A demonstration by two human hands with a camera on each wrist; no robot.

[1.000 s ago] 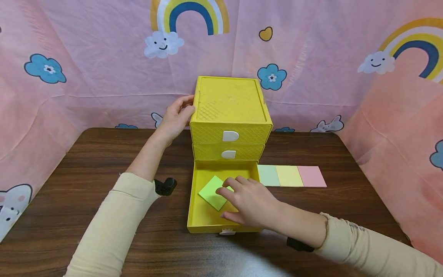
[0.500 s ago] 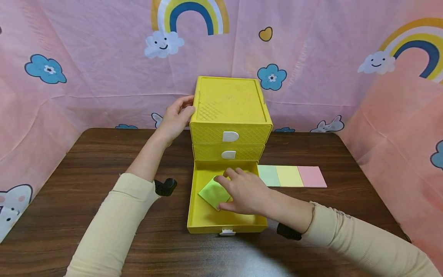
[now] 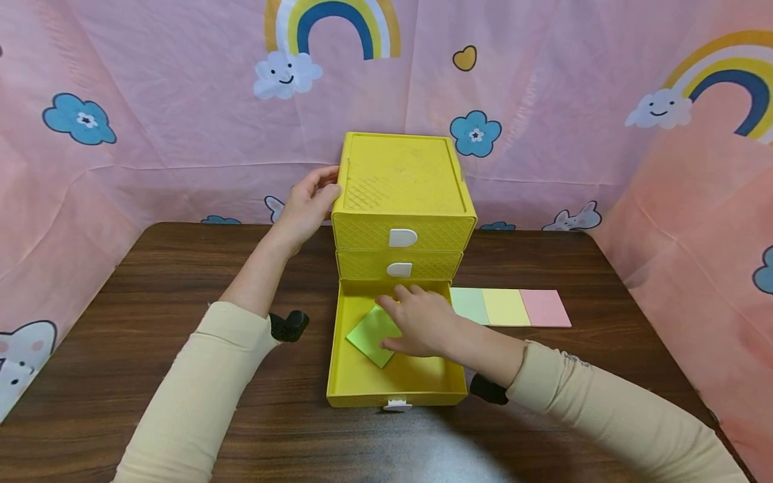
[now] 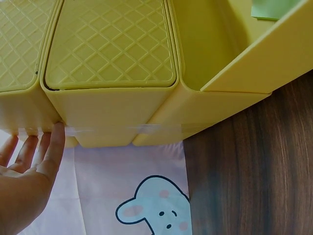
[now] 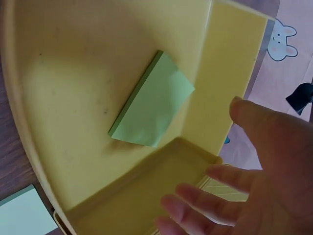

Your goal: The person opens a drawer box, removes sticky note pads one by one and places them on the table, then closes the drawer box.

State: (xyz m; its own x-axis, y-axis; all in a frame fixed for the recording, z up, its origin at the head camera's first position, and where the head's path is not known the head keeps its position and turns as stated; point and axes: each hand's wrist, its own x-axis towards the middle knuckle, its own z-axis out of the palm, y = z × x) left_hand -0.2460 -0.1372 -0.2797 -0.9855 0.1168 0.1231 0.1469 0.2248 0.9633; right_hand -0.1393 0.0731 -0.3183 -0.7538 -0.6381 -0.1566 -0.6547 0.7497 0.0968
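Note:
A yellow three-drawer box (image 3: 401,174) stands on the table, its bottom drawer (image 3: 356,382) pulled out. Inside that drawer lies a green sticky note pad (image 3: 370,335), turned at an angle; the right wrist view shows the whole note pad (image 5: 151,103). My right hand (image 3: 423,325) hovers over the drawer beside the pad, thumb and fingers spread with nothing between them. My left hand (image 3: 306,204) rests its fingertips against the box's left side near the top, and in the left wrist view the fingers (image 4: 56,147) touch the side wall.
To the right of the drawer, a row of mint, yellow and pink sticky note pads (image 3: 504,307) lies on the dark wood table (image 3: 260,416). Behind the table hangs a pink printed cloth (image 3: 199,121). The upper two drawers are closed, each with a white handle (image 3: 402,237).
My right hand has shifted slightly away from me and to the left over the drawer, its forearm swinging in with it. The left hand and the green pad stay where they were.

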